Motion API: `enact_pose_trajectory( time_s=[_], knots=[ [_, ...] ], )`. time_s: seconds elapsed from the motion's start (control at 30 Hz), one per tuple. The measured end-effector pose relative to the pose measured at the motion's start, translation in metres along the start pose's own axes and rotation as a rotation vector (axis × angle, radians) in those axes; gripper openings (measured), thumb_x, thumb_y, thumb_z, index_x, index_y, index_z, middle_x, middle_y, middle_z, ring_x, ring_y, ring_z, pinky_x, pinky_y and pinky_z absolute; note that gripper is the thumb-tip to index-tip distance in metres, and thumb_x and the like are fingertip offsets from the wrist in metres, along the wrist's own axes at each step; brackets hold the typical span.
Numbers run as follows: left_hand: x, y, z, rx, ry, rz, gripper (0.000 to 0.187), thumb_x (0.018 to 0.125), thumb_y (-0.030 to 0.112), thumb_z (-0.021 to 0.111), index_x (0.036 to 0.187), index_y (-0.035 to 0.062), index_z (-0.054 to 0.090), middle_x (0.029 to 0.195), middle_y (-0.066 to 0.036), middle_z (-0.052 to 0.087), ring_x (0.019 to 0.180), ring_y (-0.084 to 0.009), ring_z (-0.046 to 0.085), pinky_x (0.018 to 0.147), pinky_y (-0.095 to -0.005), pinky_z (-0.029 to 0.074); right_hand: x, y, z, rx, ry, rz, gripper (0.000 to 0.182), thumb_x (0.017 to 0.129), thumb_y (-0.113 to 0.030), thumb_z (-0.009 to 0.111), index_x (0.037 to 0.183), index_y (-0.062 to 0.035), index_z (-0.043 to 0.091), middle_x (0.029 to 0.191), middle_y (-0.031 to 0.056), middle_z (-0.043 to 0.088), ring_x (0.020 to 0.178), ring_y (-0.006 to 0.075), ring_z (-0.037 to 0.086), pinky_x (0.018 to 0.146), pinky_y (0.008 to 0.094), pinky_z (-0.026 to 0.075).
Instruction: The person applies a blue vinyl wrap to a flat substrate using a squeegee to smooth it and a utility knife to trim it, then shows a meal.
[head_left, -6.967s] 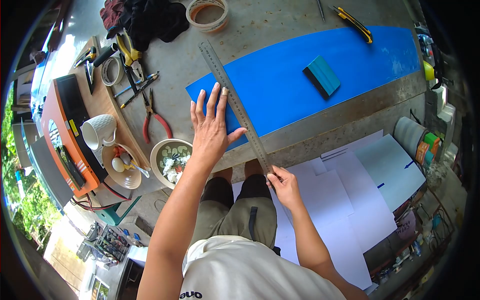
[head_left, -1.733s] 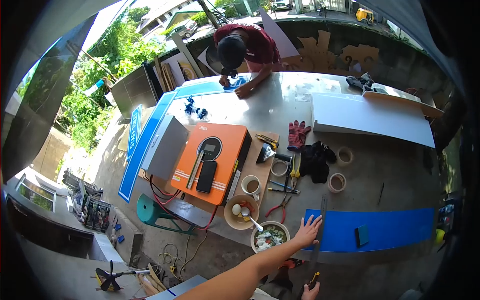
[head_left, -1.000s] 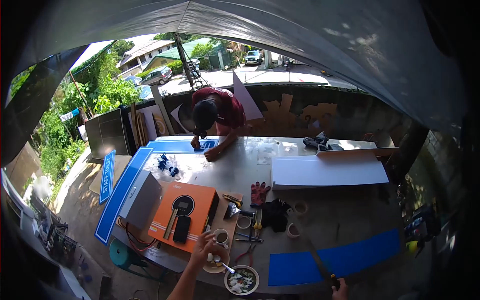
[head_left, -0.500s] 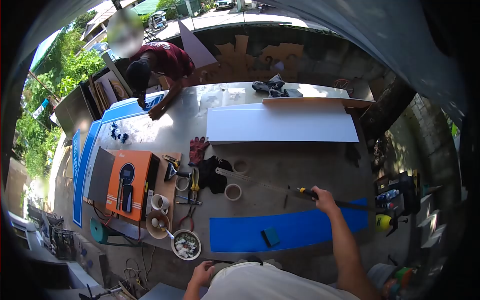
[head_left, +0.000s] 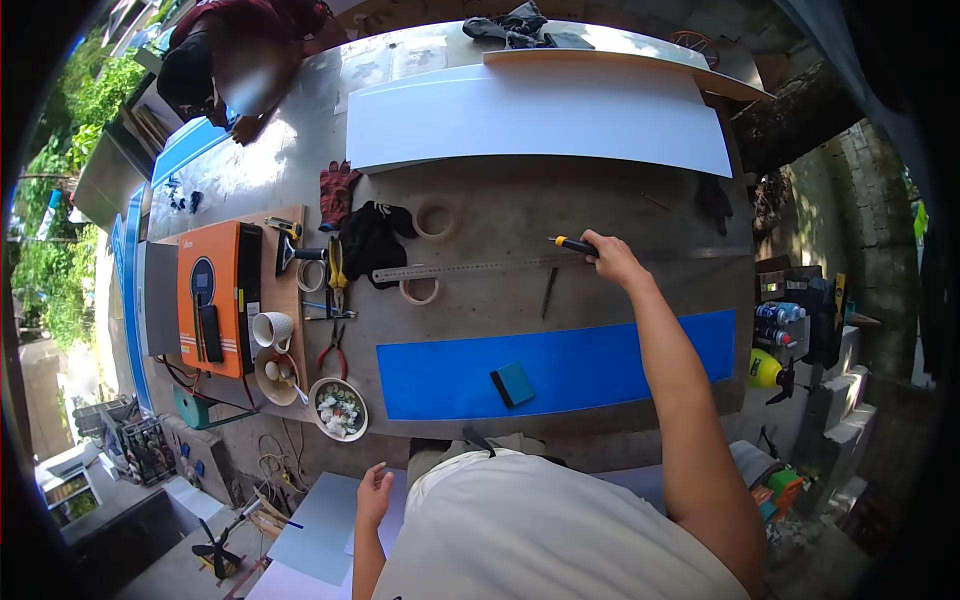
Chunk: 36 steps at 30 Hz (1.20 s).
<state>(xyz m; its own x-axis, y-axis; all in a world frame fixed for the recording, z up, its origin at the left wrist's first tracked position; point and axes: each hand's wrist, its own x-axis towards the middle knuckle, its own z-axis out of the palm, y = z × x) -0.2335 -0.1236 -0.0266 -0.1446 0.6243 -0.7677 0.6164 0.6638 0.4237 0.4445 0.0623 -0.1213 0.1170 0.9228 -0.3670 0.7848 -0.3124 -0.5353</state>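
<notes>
Reaching out w/ my right hand [head_left: 612, 262], I've got the yellow-black cutter [head_left: 573, 245] tight in my fist. A few secs ago that hand was low, on the near side of the table [head_left: 600, 195]; now it's way over past the blue sheet [head_left: 570, 370]. The long metal ruler [head_left: 500, 265] moved too. It was across the left end of the sheet, w/ my left hand [head_left: 374, 494] pressing on it. Now it's on the far side, b/c it came along w/ my right hand. Its left end is by a tape roll [head_left: 420, 287]. Can't tell if I'm gripping it or it's just under my hand.

My left hand is down by my waist, fingers a bit bent, nothing in it that I can see. So no hand or ruler pins the sheet flat. It's at the table's near edge, w/ the teal block [head_left: 513, 384] on top.
</notes>
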Motion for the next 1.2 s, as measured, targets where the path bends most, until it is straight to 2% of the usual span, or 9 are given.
enact_pose_trajectory(
  time_s=[0.13, 0.4, 0.47, 0.73, 0.83, 0.97, 1.03, 1.13, 1.2],
  knots=[
    [-0.011, -0.004, 0.008, -0.015, 0.013, -0.029, 0.042, 0.099, 0.018, 0.070, 0.137, 0.0022, 0.061, 0.118, -0.013, 0.070, 0.102, -0.0167, 0.065, 0.091, -0.0313, 0.054, 0.020, 0.010, 0.007, 0.127, 0.020, 0.046, 0.028, 0.089, -0.004, 0.069, 0.114, -0.0092, 0.059, 0.099, 0.0210, 0.071, 0.105, 0.0443, 0.065, 0.087, 0.0523, 0.048],
    [-0.021, -0.007, 0.004, -0.004, 0.054, -0.077, 0.043, 0.100, 0.019, 0.069, 0.138, 0.0024, 0.061, 0.120, -0.015, 0.070, 0.102, -0.0183, 0.067, 0.091, -0.0325, 0.054, 0.037, 0.006, 0.013, -0.111, 0.058, 0.100, 0.031, 0.087, -0.007, 0.072, 0.116, -0.0119, 0.064, 0.112, 0.0180, 0.066, 0.108, 0.0444, 0.062, 0.094, 0.0527, 0.049],
    [-0.021, -0.004, 0.004, -0.019, 0.037, -0.091, 0.043, 0.100, 0.020, 0.068, 0.139, 0.0024, 0.060, 0.120, -0.015, 0.070, 0.102, -0.0187, 0.067, 0.091, -0.0326, 0.054, 0.034, 0.012, 0.019, -0.187, 0.279, -0.114, 0.034, 0.087, -0.006, 0.073, 0.119, -0.0109, 0.063, 0.115, 0.0169, 0.062, 0.112, 0.0416, 0.060, 0.095, 0.0517, 0.049],
    [-0.017, -0.005, 0.010, -0.002, 0.002, -0.091, 0.044, 0.101, 0.020, 0.067, 0.141, 0.0026, 0.058, 0.121, -0.015, 0.069, 0.102, -0.0176, 0.066, 0.091, -0.0324, 0.054, -0.007, -0.017, 0.057, -0.174, 0.277, -0.026, 0.048, 0.085, -0.012, 0.077, 0.129, -0.0114, 0.058, 0.118, 0.0130, 0.058, 0.117, 0.0361, 0.055, 0.099, 0.0484, 0.045],
    [-0.015, -0.008, 0.007, -0.025, 0.005, -0.064, 0.044, 0.101, 0.020, 0.066, 0.141, 0.0024, 0.058, 0.121, -0.014, 0.069, 0.102, -0.0176, 0.066, 0.091, -0.0323, 0.054, -0.028, -0.055, 0.062, -0.311, 0.605, -0.078, 0.049, 0.084, -0.017, 0.080, 0.127, -0.0091, 0.058, 0.117, 0.0112, 0.058, 0.112, 0.0341, 0.056, 0.096, 0.0473, 0.044],
    [-0.014, -0.020, 0.009, -0.084, 0.013, -0.078, 0.044, 0.102, 0.020, 0.066, 0.141, 0.0021, 0.058, 0.121, -0.013, 0.069, 0.101, -0.0174, 0.066, 0.091, -0.0319, 0.053, -0.102, -0.095, 0.117, -0.110, 0.173, -0.140, 0.032, 0.081, -0.014, 0.082, 0.108, -0.0079, 0.065, 0.109, 0.0110, 0.060, 0.108, 0.0332, 0.057, 0.090, 0.0449, 0.045],
    [-0.013, -0.021, 0.015, -0.076, -0.010, -0.116, 0.044, 0.102, 0.021, 0.066, 0.141, 0.0017, 0.058, 0.120, -0.013, 0.069, 0.101, -0.0175, 0.066, 0.091, -0.0318, 0.053, -0.142, -0.123, 0.151, -0.084, 0.039, -0.134, 0.042, 0.078, -0.019, 0.086, 0.112, -0.0085, 0.064, 0.112, 0.0105, 0.059, 0.108, 0.0324, 0.057, 0.089, 0.0438, 0.044],
    [-0.010, -0.032, 0.018, -0.058, -0.025, -0.098, 0.044, 0.101, 0.021, 0.067, 0.140, 0.0014, 0.059, 0.120, -0.014, 0.069, 0.100, -0.0178, 0.066, 0.091, -0.0318, 0.053, -0.172, -0.160, 0.185, -0.052, 0.009, 0.188, 0.071, 0.073, -0.028, 0.092, 0.130, -0.0079, 0.053, 0.124, 0.0153, 0.052, 0.115, 0.0364, 0.054, 0.089, 0.0467, 0.047],
    [-0.010, -0.037, 0.017, -0.054, -0.027, -0.095, 0.044, 0.101, 0.021, 0.067, 0.140, 0.0013, 0.059, 0.119, -0.014, 0.070, 0.101, -0.0180, 0.066, 0.091, -0.0319, 0.053, -0.178, -0.175, 0.205, -0.048, 0.003, 0.271, 0.076, 0.073, -0.029, 0.092, 0.132, -0.0077, 0.050, 0.127, 0.0164, 0.050, 0.118, 0.0381, 0.052, 0.090, 0.0482, 0.048]
  ],
)
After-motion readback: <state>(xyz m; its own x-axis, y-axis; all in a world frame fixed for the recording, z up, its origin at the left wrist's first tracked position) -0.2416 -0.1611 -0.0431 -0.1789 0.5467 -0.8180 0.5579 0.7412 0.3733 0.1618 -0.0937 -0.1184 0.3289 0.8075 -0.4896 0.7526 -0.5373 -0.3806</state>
